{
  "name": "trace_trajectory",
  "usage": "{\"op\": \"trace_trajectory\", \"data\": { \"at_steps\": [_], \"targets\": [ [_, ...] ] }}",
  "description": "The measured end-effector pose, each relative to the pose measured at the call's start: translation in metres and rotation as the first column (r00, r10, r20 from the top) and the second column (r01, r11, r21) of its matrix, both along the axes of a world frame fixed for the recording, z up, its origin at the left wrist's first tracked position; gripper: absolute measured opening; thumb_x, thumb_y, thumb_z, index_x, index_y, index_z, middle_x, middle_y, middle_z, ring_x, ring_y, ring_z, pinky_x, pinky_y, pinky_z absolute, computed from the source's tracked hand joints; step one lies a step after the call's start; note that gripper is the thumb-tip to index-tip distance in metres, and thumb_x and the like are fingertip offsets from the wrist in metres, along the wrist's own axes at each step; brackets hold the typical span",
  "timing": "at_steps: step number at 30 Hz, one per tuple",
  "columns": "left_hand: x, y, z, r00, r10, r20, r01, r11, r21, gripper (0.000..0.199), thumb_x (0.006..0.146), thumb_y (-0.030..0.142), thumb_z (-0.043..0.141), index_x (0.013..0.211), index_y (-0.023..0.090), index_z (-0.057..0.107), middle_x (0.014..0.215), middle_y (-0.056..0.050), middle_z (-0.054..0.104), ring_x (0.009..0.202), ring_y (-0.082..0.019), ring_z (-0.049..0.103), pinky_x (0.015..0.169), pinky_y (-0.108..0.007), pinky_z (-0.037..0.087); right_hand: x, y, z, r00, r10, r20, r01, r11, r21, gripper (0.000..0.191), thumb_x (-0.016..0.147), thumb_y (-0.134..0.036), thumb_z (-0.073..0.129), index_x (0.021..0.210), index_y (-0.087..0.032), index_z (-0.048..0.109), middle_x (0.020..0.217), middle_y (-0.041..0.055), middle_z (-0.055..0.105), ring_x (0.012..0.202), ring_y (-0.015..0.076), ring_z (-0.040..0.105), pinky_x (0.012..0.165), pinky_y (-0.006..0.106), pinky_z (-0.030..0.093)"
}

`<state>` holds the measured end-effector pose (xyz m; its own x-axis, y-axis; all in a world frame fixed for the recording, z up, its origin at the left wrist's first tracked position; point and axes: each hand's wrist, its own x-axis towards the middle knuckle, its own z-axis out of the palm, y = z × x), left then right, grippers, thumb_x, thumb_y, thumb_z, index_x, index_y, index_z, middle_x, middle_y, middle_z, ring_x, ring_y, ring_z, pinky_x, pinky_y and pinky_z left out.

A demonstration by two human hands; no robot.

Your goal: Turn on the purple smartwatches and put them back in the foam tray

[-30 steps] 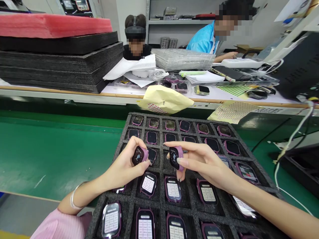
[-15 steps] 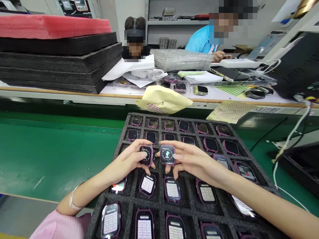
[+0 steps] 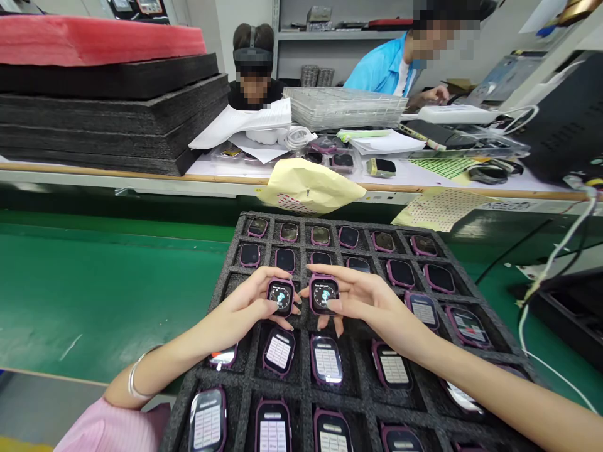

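Note:
My left hand [image 3: 245, 307] pinches a smartwatch body in a purple bumper [image 3: 281, 297], its lit screen facing up. My right hand [image 3: 367, 304] holds a matching purple-framed smartwatch [image 3: 324, 294] beside it, with a small gap between the two. Both hands hover just above a black foam tray [image 3: 301, 221] with a grid of compartments. Several more watches [image 3: 326, 360] lie in the nearer pockets, showing grid-patterned screens, and dark-screened ones [image 3: 284, 259] fill the far rows. My hands hide the pockets directly beneath them.
The tray rests on a green bench mat [image 3: 113, 295]. Beyond it are a yellow paper bag [image 3: 308, 186], stacked black foam sheets [image 3: 108, 122] under red foam, and clear trays [image 3: 343, 107]. Two co-workers [image 3: 252, 69] sit opposite. Cables [image 3: 551, 276] hang at right.
Both watches have turned from tilted to face up, and my hands have brought them level, side by side. Their screens now show the same lit display.

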<state>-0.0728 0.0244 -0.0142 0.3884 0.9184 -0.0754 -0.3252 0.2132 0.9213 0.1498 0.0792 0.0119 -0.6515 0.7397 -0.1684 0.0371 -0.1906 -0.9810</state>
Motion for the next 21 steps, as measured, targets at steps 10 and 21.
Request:
{"op": "trace_trajectory", "data": {
  "at_steps": [10, 21],
  "targets": [
    [0.0024, -0.0012, 0.006, 1.0, 0.0, -0.024, 0.001, 1.0, 0.013, 0.03, 0.086, 0.021, 0.056, 0.114, 0.022, 0.048, 0.104, -0.007, 0.056, 0.098, -0.022, 0.059, 0.078, -0.036, 0.055, -0.001, -0.0017, 0.0015, 0.996, -0.032, 0.081, 0.027, 0.997, 0.068, 0.051, 0.084, -0.032, 0.069, 0.129, -0.016, 0.054, 0.095, 0.009, 0.069, 0.065, 0.0183, 0.068, 0.051, 0.025, 0.055],
    [-0.0035, -0.0037, 0.0034, 0.949, 0.08, -0.306, -0.032, 0.987, 0.158, 0.018, 0.083, 0.014, 0.06, 0.092, 0.02, 0.045, 0.08, 0.004, 0.044, 0.052, -0.004, 0.039, 0.044, -0.018, 0.03, -0.0004, -0.0046, 0.0007, 0.987, 0.154, -0.039, -0.155, 0.988, -0.02, 0.045, 0.088, -0.026, 0.067, 0.129, -0.015, 0.055, 0.081, 0.0039, 0.065, 0.065, 0.0147, 0.065, 0.055, 0.023, 0.054]
  ]
}}
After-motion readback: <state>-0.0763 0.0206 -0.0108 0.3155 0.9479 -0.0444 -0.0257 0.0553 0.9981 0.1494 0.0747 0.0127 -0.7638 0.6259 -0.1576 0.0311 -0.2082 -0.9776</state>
